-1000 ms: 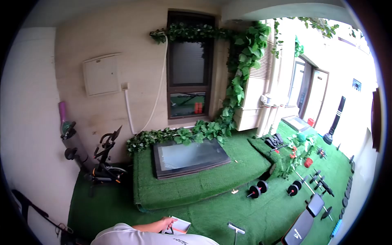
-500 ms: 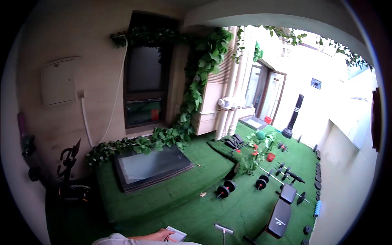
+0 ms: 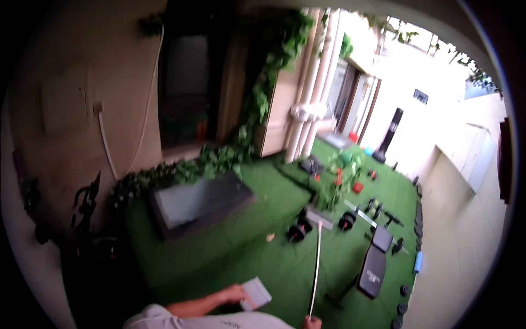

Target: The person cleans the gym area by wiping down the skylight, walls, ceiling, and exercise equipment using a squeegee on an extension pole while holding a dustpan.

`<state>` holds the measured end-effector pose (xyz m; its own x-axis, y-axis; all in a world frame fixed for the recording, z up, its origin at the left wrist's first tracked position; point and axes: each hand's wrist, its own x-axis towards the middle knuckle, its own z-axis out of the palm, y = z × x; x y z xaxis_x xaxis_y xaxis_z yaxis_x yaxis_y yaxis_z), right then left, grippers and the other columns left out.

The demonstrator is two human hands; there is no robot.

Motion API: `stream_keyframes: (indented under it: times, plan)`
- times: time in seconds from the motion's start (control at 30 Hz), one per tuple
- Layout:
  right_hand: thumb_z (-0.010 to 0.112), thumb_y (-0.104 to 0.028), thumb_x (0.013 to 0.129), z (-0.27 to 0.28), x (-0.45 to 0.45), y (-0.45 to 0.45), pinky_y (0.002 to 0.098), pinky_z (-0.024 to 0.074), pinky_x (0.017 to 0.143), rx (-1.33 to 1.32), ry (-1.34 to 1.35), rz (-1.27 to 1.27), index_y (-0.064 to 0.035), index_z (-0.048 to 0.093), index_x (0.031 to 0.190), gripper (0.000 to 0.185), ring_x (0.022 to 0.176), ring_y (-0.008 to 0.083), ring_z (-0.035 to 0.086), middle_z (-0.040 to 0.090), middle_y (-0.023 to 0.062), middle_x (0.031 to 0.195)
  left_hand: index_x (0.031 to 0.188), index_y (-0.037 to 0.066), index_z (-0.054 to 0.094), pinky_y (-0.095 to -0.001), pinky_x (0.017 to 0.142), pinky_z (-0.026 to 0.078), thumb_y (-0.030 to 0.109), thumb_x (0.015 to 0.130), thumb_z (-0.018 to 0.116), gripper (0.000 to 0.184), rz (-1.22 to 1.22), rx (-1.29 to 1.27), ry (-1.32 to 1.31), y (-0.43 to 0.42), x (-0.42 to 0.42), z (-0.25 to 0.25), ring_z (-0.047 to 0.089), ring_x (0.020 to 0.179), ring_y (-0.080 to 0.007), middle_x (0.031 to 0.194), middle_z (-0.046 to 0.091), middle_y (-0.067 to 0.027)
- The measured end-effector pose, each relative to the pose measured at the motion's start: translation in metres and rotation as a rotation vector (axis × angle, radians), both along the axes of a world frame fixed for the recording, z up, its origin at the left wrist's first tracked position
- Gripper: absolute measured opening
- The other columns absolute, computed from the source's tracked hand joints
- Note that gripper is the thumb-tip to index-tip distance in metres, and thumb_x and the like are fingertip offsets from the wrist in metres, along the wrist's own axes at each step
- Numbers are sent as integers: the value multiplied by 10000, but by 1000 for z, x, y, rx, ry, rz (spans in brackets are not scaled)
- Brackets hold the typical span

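Observation:
My left hand (image 3: 235, 294) is closed on a flat, light-grey rectangular thing (image 3: 256, 293) whose kind I cannot make out. At the bottom edge, my right hand (image 3: 312, 322) is wrapped round the thin pole of a long-handled T-shaped tool (image 3: 315, 268). Its wide pale head (image 3: 319, 217) is at the far end of the pole, between two dumbbells in this view. Blur hides whether that head is a squeegee, mop or broom, and whether it touches the green turf.
Dumbbells (image 3: 299, 229) and a weight bench (image 3: 372, 268) stand on the artificial turf (image 3: 219, 263). Left of them is a raised step with a framed glass panel (image 3: 192, 203) and leafy vines. An exercise bike (image 3: 87, 219) stands far left, a punching post (image 3: 390, 136) farther back.
The long-handled tool has moved up and forward, and my right hand has come into view on its pole. My left hand and the rectangular thing have moved up and right.

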<state>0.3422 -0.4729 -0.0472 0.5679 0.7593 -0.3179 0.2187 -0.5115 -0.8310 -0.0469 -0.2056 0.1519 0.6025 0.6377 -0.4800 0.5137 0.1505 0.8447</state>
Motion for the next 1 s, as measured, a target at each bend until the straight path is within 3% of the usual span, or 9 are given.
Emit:
stream_keyframes:
  times: [0.03, 0.07, 0.13, 0.3, 0.5, 0.57, 0.67, 0.8, 1.0]
  plan:
    - [605, -201, 879, 135, -60, 18, 269, 333, 401, 336, 100, -135, -66, 512, 659, 275, 448, 93, 417, 474, -7, 550, 761, 100, 658, -260, 351, 338, 271, 738, 677, 173, -7, -28, -160, -4, -4, 44, 441, 391, -92, 518, 514, 10]
    - [592, -248, 891, 143, -64, 24, 281, 300, 353, 353, 39, -138, -81, 469, 623, 339, 396, 89, 382, 426, -10, 506, 779, 98, 675, -265, 373, 372, 277, 730, 679, 186, -95, 1, -57, 8, -4, 34, 472, 407, -99, 528, 536, -3]
    - [582, -272, 910, 228, -99, 36, 263, 267, 300, 253, 207, -244, -102, 439, 652, 341, 349, 101, 355, 389, -12, 496, 812, 62, 674, -343, 498, 488, 271, 719, 663, 230, -29, 287, 32, 11, -6, 69, 599, 507, -191, 601, 624, -89]
    - [562, -212, 942, 256, -87, 61, 238, 256, 309, 247, 299, -344, -107, 438, 711, 282, 357, 67, 365, 391, -32, 520, 886, 39, 671, -363, 591, 494, 217, 765, 684, 216, 23, 682, -86, 45, -3, 130, 638, 635, -241, 720, 651, -149]
    - [570, -264, 948, 261, -35, 110, 229, 245, 297, 308, 318, -295, -119, 456, 742, 277, 355, 49, 340, 393, -50, 539, 933, 35, 670, -301, 567, 463, 173, 792, 710, 201, 49, 815, -3, 102, 13, 260, 570, 626, -104, 719, 650, -91]
    - [567, -261, 950, 254, -15, 130, 226, 242, 298, 321, 309, -285, -121, 449, 749, 273, 356, 45, 335, 388, -53, 541, 892, 29, 646, -340, 531, 447, 177, 796, 698, 184, 134, 773, -5, 114, 21, 293, 570, 557, -166, 673, 616, -133]
    - [561, -246, 956, 252, 13, 162, 223, 245, 310, 344, 298, -264, -122, 430, 747, 277, 365, 39, 330, 367, -60, 539, 950, 2, 639, -277, 512, 399, 143, 804, 708, 214, 175, 917, 19, 135, 30, 310, 437, 560, -79, 657, 592, -40]
    - [557, -246, 960, 254, 42, 210, 223, 253, 314, 271, 284, -179, -123, 403, 740, 295, 367, 42, 331, 360, -60, 540, 965, -25, 628, -209, 636, 410, 65, 824, 694, 180, 267, 777, -69, 142, 35, 328, 474, 711, -30, 769, 589, 42]
    - [545, -299, 959, 262, 57, 279, 232, 250, 313, 80, 482, -61, -128, 452, 780, 264, 371, 46, 340, 375, -56, 552, 961, -10, 636, -190, 642, 377, 51, 828, 686, 154, 381, 792, 53, 172, 16, 317, 453, 722, -21, 797, 567, 64]
